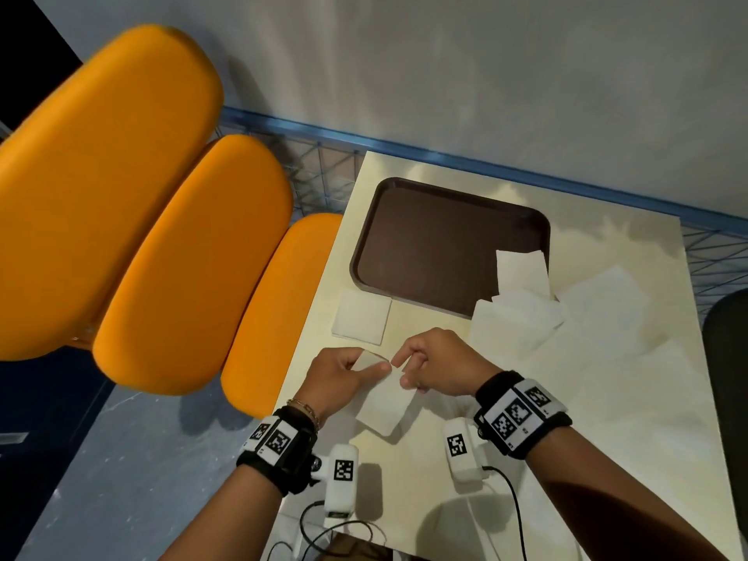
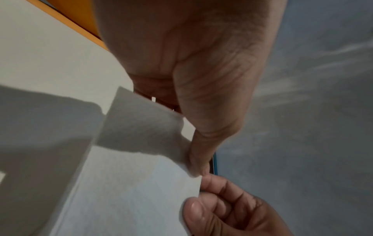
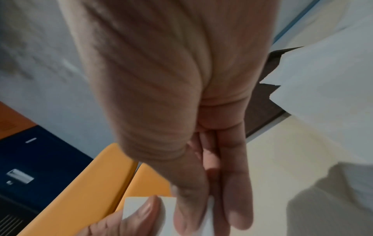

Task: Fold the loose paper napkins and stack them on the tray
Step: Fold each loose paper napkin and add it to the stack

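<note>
Both hands hold one white paper napkin (image 1: 387, 400) above the near part of the cream table (image 1: 607, 419). My left hand (image 1: 344, 374) pinches its upper left corner between thumb and fingers; in the left wrist view the napkin (image 2: 131, 183) curls under that thumb. My right hand (image 1: 433, 364) pinches the napkin's top edge beside it. A folded napkin (image 1: 361, 321) lies flat on the table just left of the tray's near corner. The brown tray (image 1: 437, 253) sits further back, with one napkin (image 1: 521, 270) overlapping its right edge. Loose napkins (image 1: 522, 321) lie in a heap to its right.
Three orange chair cushions (image 1: 190, 257) stand close to the table's left edge. A blue wire rack (image 1: 324, 172) runs behind the table along the grey wall. A dark chair (image 1: 728, 358) sits at the right edge. Cables (image 1: 324, 536) trail over the table's near edge.
</note>
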Demonstrator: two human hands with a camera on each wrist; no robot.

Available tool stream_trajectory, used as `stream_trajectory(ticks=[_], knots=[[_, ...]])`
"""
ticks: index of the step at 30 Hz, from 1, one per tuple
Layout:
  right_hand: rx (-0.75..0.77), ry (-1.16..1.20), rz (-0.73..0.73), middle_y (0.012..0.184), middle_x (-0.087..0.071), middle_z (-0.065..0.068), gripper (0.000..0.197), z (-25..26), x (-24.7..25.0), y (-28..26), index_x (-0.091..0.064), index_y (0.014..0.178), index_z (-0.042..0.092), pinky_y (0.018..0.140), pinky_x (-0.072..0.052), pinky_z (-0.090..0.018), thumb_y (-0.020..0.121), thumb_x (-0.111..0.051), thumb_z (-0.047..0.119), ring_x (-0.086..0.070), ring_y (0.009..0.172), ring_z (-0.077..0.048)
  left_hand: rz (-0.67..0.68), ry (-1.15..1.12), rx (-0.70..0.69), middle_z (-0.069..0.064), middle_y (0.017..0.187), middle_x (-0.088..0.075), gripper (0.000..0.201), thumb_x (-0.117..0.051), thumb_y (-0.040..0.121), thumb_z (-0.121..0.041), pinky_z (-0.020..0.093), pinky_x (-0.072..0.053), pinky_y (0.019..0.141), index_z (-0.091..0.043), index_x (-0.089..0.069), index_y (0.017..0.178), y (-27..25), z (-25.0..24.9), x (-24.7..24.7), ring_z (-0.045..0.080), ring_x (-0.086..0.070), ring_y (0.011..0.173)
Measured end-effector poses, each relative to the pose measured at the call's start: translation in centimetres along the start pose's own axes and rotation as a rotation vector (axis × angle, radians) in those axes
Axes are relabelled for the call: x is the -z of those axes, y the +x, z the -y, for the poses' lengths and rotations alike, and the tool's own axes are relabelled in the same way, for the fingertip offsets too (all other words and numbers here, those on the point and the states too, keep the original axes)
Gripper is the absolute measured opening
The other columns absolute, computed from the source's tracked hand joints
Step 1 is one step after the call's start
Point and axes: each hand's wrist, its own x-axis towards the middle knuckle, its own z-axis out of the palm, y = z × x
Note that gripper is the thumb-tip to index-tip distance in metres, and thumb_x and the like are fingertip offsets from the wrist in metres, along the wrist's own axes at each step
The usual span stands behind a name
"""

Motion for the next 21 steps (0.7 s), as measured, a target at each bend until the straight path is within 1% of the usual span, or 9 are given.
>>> stream_trajectory(ticks=[2, 4, 5, 9, 12, 14, 18, 20, 21], knots=[[0.001, -0.015, -0.009, 0.084, -0.081, -0.004, 0.021, 0.0, 0.3, 0.6, -0.08, 0.104, 0.018, 0.08, -0.066, -0.035, 0.087, -0.082, 0.007, -0.079, 0.077, -0.028, -0.013, -0.066, -0.008, -0.005, 0.087, -0.08, 0.025, -0.081, 0.088, -0.043, 0.037, -0.06, 0.072, -0.018, -0.081, 0.092, 0.8, -0.1, 0.0, 0.014, -0.074, 0.076], [-0.002, -0.027, 0.006, 0.085, -0.081, -0.006, 0.016, -0.2, 0.4, 1.2, -0.081, 0.1, 0.015, 0.08, -0.066, -0.037, 0.086, -0.082, 0.007, -0.078, 0.078, -0.03, -0.02, -0.114, -0.015, -0.013, 0.076, -0.075, 0.016, -0.08, 0.091, -0.035, 0.02, -0.051, 0.061, -0.019, -0.081, 0.09, 1.2, -0.2, -0.1, 0.003, -0.066, 0.065], [-0.006, -0.022, 0.014, 0.085, -0.081, -0.006, 0.014, -0.3, 0.4, 1.5, -0.081, 0.098, 0.015, 0.079, -0.066, -0.037, 0.085, -0.083, 0.008, -0.078, 0.078, -0.03, -0.02, -0.128, -0.02, -0.014, 0.073, -0.072, 0.015, -0.08, 0.092, -0.033, 0.018, -0.049, 0.06, -0.019, -0.08, 0.087, 1.5, 0.1, -0.1, 0.002, -0.063, 0.063], [-0.05, 0.144, -0.026, 0.083, -0.081, -0.008, 0.008, -1.2, 0.5, 3.5, -0.082, 0.094, 0.013, 0.081, -0.066, -0.037, 0.087, -0.085, 0.016, -0.078, 0.078, -0.027, -0.092, -0.275, 0.058, -0.003, 0.088, -0.08, 0.014, -0.079, 0.093, -0.031, 0.029, -0.055, 0.073, -0.017, -0.081, 0.089, 3.3, 0.4, 0.5, 0.012, -0.071, 0.077], [-0.094, 0.354, -0.113, 0.086, -0.08, -0.014, 0.007, -1.5, 0.6, 5.5, -0.082, 0.091, 0.01, 0.078, -0.065, -0.032, 0.089, -0.085, 0.016, -0.075, 0.075, -0.021, -0.233, -0.346, 0.115, -0.013, 0.086, -0.079, 0.015, -0.082, 0.09, -0.032, 0.025, -0.051, 0.073, -0.019, -0.082, 0.097, 5.1, 0.4, 1.5, 0.006, -0.067, 0.077], [-0.113, 0.459, -0.161, 0.088, -0.081, -0.013, 0.009, -1.4, 0.5, 6.9, -0.082, 0.093, 0.01, 0.077, -0.064, -0.031, 0.09, -0.084, 0.018, -0.075, 0.078, -0.019, -0.307, -0.355, 0.116, -0.011, 0.096, -0.08, 0.016, -0.082, 0.089, -0.033, 0.026, -0.051, 0.076, -0.02, -0.082, 0.1, 6.6, 0.7, 2.0, 0.008, -0.069, 0.088], [-0.172, 0.563, -0.306, 0.085, -0.081, -0.013, 0.015, -1.5, -0.4, 10.9, -0.082, 0.093, 0.012, 0.083, -0.067, -0.042, 0.088, -0.086, 0.025, -0.077, 0.076, -0.021, -0.339, -0.215, 0.138, -0.008, 0.102, -0.079, 0.023, -0.087, 0.085, -0.031, 0.031, -0.06, 0.079, -0.02, -0.08, 0.104, 10.0, 1.3, 3.3, 0.013, -0.071, 0.095], [-0.201, 0.568, -0.392, 0.075, -0.079, -0.008, 0.016, -1.7, -1.0, 12.8, -0.081, 0.09, 0.015, 0.08, -0.067, -0.046, 0.086, -0.088, 0.028, -0.076, 0.067, -0.019, -0.341, -0.089, 0.146, -0.008, 0.094, -0.08, 0.013, -0.086, 0.085, -0.029, 0.041, -0.064, 0.084, -0.022, -0.082, 0.095, 11.4, 1.6, 3.8, 0.019, -0.073, 0.094], [-0.205, 0.562, -0.436, 0.07, -0.078, -0.006, 0.015, -1.8, -1.3, 13.6, -0.08, 0.089, 0.016, 0.079, -0.067, -0.047, 0.086, -0.088, 0.028, -0.074, 0.063, -0.018, -0.36, -0.031, 0.143, -0.008, 0.088, -0.079, 0.007, -0.084, 0.085, -0.028, 0.041, -0.064, 0.084, -0.023, -0.082, 0.089, 12.0, 1.7, 4.0, 0.019, -0.073, 0.089]])
